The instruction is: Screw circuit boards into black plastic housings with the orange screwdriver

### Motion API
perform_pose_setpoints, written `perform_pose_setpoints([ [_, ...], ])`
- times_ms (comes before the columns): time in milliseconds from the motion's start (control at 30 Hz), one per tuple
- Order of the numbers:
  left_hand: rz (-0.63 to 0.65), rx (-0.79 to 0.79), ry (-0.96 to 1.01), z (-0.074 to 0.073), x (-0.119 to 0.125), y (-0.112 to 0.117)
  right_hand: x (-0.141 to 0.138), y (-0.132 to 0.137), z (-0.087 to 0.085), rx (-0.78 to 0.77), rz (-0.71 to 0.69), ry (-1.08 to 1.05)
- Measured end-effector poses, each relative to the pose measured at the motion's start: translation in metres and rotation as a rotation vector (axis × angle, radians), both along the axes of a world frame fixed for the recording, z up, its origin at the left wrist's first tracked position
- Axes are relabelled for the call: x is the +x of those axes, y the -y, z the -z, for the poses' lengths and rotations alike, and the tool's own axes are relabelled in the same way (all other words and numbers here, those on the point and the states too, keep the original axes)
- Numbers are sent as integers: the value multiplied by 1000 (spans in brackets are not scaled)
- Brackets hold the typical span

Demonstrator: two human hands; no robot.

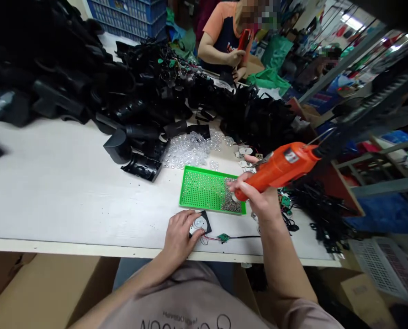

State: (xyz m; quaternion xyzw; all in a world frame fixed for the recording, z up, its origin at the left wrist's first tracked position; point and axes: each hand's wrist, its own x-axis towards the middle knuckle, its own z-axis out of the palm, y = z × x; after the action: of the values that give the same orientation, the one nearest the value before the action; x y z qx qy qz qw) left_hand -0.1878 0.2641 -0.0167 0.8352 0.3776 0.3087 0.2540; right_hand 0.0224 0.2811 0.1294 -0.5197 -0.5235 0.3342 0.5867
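Note:
My right hand (255,196) is shut around an orange hot glue gun (279,167), whose nozzle points down at the right end of a green perforated tray (204,191). A patch of small metal-looking beads (231,202) lies in that end of the tray. My left hand (179,235) grips a black square plate (204,223) with a white disc on it, holding it on the white table (70,183). Thin wires run from the plate to a small green circuit board (223,237).
Black plastic housings (138,132) lie heaped along the table's far side, beside a pile of clear plastic pieces (188,150). Black cables (320,214) lie at the right. A co-worker (222,45) handles something across the table. Cardboard boxes stand below the front edge.

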Motion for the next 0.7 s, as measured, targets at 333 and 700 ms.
perform_pose_setpoints([
  [333, 84, 22, -22, 1, -1, -14, 17, 0, 32, 28, 1, -239],
  [700, 46, 13, 33, 1, -1, -14, 16, -55, 90, 74, 64, -239],
])
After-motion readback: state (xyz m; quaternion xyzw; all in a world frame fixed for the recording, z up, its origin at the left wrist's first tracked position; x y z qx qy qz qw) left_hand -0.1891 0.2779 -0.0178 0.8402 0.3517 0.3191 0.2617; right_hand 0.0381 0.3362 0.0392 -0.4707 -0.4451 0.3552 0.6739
